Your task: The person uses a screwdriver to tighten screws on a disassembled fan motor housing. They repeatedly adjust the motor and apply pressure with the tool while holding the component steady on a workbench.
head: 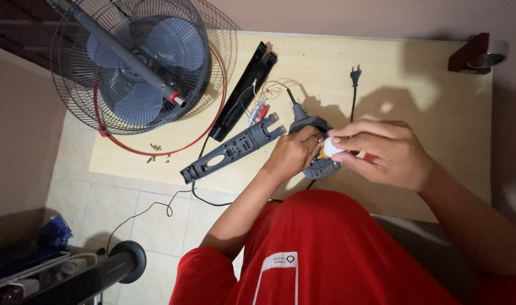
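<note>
Hands meet over the near edge of a pale wooden table [427,85]. The left hand [292,153] is closed in a grip on a dark grey ribbed plastic housing [317,165] that rests on the table, fingers curled over its top. The right hand [385,152] pinches a small white rounded part [330,148] between thumb and fingertips, pressed against that housing, with a bit of orange showing just beneath it. Just beyond the two grips a thin bundle of coloured wires [269,93] fans out from the housing's stem, and beside it to the left lies a long grey plastic panel with oval cut-outs [232,149], slanting away from the left hand. Farther out on the same side sits a long black plastic cover [244,90], also laid aslant. Straight beyond the right hand's grip a black power cord runs up the table to a two-pin plug [355,73]. Well away to the left of the grips, a grey fan head with wire cage and blue-grey blades [136,62] lies on the table corner, a red ring around its rim, with a scatter of small screws [156,152] near it. A dark red block with a round metal piece [478,55] sits at the far right corner. The person's red shorts carry a white rectangular label [279,265] outlined in white, below the grips.
</note>
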